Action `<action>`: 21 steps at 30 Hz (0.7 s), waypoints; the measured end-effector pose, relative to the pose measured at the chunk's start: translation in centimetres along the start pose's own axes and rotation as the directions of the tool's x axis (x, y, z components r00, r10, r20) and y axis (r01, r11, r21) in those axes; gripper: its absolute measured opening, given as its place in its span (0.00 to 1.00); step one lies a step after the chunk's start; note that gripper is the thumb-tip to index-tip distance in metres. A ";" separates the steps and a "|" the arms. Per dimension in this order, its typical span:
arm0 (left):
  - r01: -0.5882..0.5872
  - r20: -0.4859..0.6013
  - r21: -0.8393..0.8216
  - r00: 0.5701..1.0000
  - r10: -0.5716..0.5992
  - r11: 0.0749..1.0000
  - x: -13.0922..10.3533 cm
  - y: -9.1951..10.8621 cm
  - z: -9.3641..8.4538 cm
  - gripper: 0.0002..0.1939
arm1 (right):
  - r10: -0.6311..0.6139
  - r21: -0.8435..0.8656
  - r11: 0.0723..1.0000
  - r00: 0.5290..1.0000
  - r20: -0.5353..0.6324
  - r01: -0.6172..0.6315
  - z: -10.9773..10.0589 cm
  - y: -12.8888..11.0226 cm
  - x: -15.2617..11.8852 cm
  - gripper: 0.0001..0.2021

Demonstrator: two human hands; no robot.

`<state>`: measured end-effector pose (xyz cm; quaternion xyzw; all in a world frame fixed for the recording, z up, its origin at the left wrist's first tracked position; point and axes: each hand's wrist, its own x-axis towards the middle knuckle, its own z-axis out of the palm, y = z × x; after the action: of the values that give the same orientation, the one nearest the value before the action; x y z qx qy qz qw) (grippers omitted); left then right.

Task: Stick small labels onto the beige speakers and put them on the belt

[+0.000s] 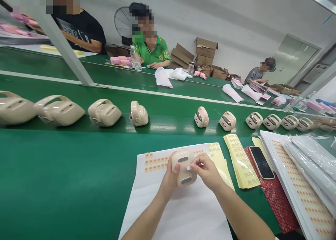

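Observation:
My left hand is wrapped round the side of a cream plastic device. The device's face with two grey oblong pads is turned up towards me. Between thumb and forefinger, my right hand pinches a small whitish sticker close against that face, between the pads. Whether the sticker touches the surface I cannot tell. Both hands are above a white sheet with rows of small orange stickers along its far part, some hidden behind the device and hands.
Cream handled devices stand in a row along the green belt beyond. To my right lie yellow sticker sheets, a phone, red bubble wrap and a stack of orange sticker sheets. Several people sit across the line.

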<state>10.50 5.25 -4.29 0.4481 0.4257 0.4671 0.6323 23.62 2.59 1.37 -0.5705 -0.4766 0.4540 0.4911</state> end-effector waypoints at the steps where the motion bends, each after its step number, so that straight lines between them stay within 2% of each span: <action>1: -0.002 0.005 -0.007 1.000 0.002 1.000 0.1 -0.1 0.0 0.34 | 0.002 -0.011 1.000 1.000 -0.001 -0.002 0.1 0.1 0.1 0.12; 8: -0.010 -0.019 -0.038 1.000 0.009 0.999 0.8 -1.4 -0.1 0.35 | -0.054 -0.102 0.994 0.998 -0.030 0.050 0.2 0.8 0.5 0.08; 13: 0.013 -0.028 -0.053 1.000 -0.014 0.999 0.3 -1.1 0.1 0.34 | -0.227 -0.252 0.947 0.969 -0.091 0.198 0.9 0.6 -0.5 0.06; 16: 0.004 -0.019 -0.090 1.000 -0.006 0.996 0.1 -0.5 -0.2 0.32 | -0.275 -0.179 0.948 0.961 -0.042 0.263 0.5 0.2 -0.5 0.06; 17: 0.024 0.004 -0.133 1.000 -0.023 0.991 0.1 -0.3 -0.3 0.31 | -0.278 -0.118 0.955 0.960 -0.046 0.271 0.1 0.1 -0.1 0.06; 19: 0.112 0.114 -0.271 0.990 -0.084 0.956 0.1 0.0 -0.7 0.29 | -0.282 -0.014 0.959 0.951 -0.127 0.282 -0.8 -0.3 1.3 0.06; 21: 0.248 0.315 -0.421 0.942 -0.116 0.873 -0.1 0.0 -1.0 0.30 | -0.288 0.002 0.955 0.931 -0.222 0.296 -1.5 -0.3 3.6 0.06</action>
<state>9.56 5.28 -4.50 0.3068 0.2514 0.4232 0.8146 25.56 6.02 1.69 -0.5310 -0.4910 0.3186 0.6128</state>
